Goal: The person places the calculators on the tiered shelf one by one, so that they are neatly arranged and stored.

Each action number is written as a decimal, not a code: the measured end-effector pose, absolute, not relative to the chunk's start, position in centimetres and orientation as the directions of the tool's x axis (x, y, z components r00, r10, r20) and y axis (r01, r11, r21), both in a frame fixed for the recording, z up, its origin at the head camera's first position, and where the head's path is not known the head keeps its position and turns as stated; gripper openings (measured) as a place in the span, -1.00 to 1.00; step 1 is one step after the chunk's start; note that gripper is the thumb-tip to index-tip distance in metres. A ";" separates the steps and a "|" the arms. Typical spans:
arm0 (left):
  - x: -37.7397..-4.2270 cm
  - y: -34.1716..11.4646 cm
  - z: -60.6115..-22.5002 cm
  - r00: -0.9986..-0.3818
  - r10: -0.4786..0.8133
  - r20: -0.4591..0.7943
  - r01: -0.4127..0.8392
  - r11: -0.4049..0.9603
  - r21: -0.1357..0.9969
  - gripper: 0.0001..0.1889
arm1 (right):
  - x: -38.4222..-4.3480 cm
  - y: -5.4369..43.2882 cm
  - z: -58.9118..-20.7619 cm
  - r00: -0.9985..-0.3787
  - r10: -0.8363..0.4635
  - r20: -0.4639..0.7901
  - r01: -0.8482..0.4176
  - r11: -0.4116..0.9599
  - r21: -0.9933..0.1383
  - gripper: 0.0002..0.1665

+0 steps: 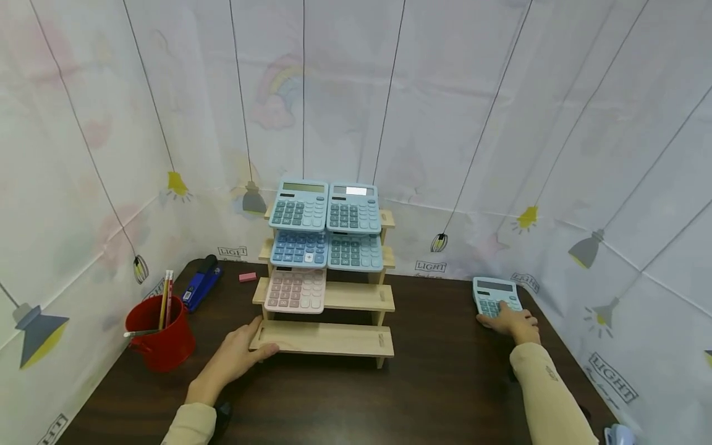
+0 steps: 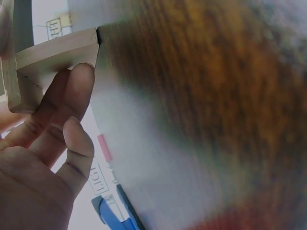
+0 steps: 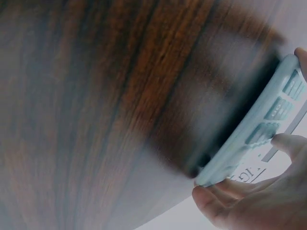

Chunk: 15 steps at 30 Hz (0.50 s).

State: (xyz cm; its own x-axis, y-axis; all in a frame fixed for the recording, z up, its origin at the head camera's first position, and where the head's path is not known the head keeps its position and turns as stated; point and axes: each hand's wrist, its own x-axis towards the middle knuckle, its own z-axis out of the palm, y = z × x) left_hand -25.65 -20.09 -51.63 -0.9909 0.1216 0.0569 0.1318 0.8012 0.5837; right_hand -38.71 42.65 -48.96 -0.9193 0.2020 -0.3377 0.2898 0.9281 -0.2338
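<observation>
A stepped wooden stand (image 1: 322, 340) stands mid-table. My left hand (image 1: 236, 352) grips the left end of its lowest step; in the left wrist view, fingers (image 2: 79, 91) lie against the wooden support (image 2: 57, 50). Over at the right, my right hand (image 1: 510, 322) holds a light blue calculator (image 1: 494, 285) by its edges, one finger on the keys. The right wrist view shows this calculator (image 3: 244, 129) side-on above its dark shadow. On the stand sit a pink calculator (image 1: 295, 290), a darker blue calculator (image 1: 299, 249) and several light blue calculators (image 1: 354, 209).
To the left stands a red bucket (image 1: 167, 346) with pencils in it. Behind it lie a blue stapler (image 1: 203, 283) and a pink eraser (image 1: 247, 277). A pale object (image 1: 619, 434) shows at the lower right edge. Printed cloth walls (image 1: 445, 123) border the dark table (image 1: 434, 383).
</observation>
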 end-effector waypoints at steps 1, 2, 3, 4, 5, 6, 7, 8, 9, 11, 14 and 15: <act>-25.7 -20.1 -51.5 -0.991 0.122 0.060 0.134 0.800 0.585 0.02 | -38.5 42.5 -48.8 -0.921 0.200 -0.334 0.288 0.928 -0.237 0.35; -25.8 -20.1 -51.5 -0.990 0.125 0.062 0.137 0.799 0.585 0.02 | -38.3 42.4 -48.6 -0.921 0.201 -0.334 0.290 0.926 -0.243 0.37; -25.8 -20.1 -51.4 -0.990 0.126 0.062 0.138 0.799 0.585 0.03 | -38.2 42.2 -48.5 -0.918 0.208 -0.336 0.298 0.923 -0.243 0.37; -25.8 -20.1 -51.4 -0.990 0.128 0.060 0.138 0.798 0.587 0.03 | -38.0 42.1 -48.4 -0.918 0.212 -0.334 0.302 0.921 -0.244 0.36; -25.7 -20.1 -51.3 -0.990 0.128 0.055 0.136 0.797 0.588 0.03 | -37.8 41.9 -48.4 -0.919 0.213 -0.333 0.301 0.923 -0.241 0.37; -25.7 -20.1 -51.3 -0.990 0.129 0.049 0.133 0.798 0.588 0.04 | -37.6 41.7 -48.5 -0.919 0.214 -0.331 0.300 0.924 -0.236 0.36; -25.7 -20.1 -51.3 -0.991 0.129 0.043 0.129 0.797 0.590 0.04 | -37.4 41.5 -48.6 -0.921 0.212 -0.326 0.296 0.926 -0.234 0.36; -25.6 -20.1 -51.3 -0.991 0.129 0.036 0.126 0.798 0.590 0.05 | -37.2 41.3 -48.6 -0.925 0.210 -0.316 0.290 0.929 -0.232 0.35; -25.6 -20.1 -51.3 -0.991 0.129 0.030 0.121 0.797 0.591 0.05 | -37.0 41.1 -48.7 -0.931 0.206 -0.301 0.281 0.932 -0.230 0.33; -25.5 -20.0 -51.2 -0.992 0.127 0.021 0.115 0.798 0.592 0.06 | -36.5 40.7 -48.8 -0.945 0.194 -0.263 0.258 0.936 -0.238 0.30; -25.4 -19.9 -51.2 -0.992 0.126 0.020 0.114 0.798 0.592 0.07 | -36.0 40.2 -49.1 -0.960 0.185 -0.213 0.235 0.940 -0.246 0.25; -25.4 -19.9 -51.3 -0.992 0.128 0.022 0.116 0.799 0.590 0.07 | -35.8 40.0 -49.3 -0.962 0.184 -0.202 0.231 0.942 -0.244 0.25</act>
State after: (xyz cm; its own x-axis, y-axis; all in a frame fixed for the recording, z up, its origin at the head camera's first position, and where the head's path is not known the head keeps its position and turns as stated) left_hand -25.42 -19.92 -51.26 -0.9916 0.1278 0.0217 0.1159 0.7990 0.5900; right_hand -35.79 40.03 -49.30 -0.9621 0.1837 -0.2017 0.2309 0.9420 -0.2436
